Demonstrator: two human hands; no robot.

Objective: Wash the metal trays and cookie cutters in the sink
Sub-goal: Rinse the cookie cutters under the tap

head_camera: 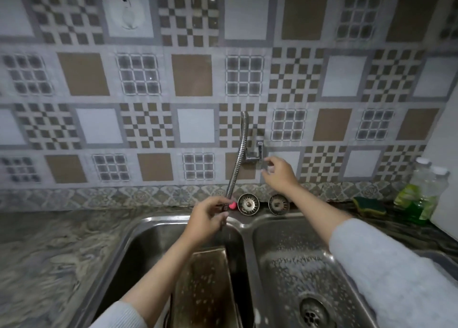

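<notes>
We note the left hand (207, 220) gripping the faucet hose (238, 159) over the metal tray (203, 288) in the left basin; right hand (278, 173), fingers loosely spread, nears the tap lever (259, 151). Rinsing step; next, we judge, set the water.

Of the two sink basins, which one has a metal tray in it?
The left basin: a metal tray stands in it, under the left hand holding the faucet hose. The right basin shows only foam and its drain.

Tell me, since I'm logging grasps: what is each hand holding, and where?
Left hand grips the faucet hose near its lower end; right hand holds nothing.
</notes>
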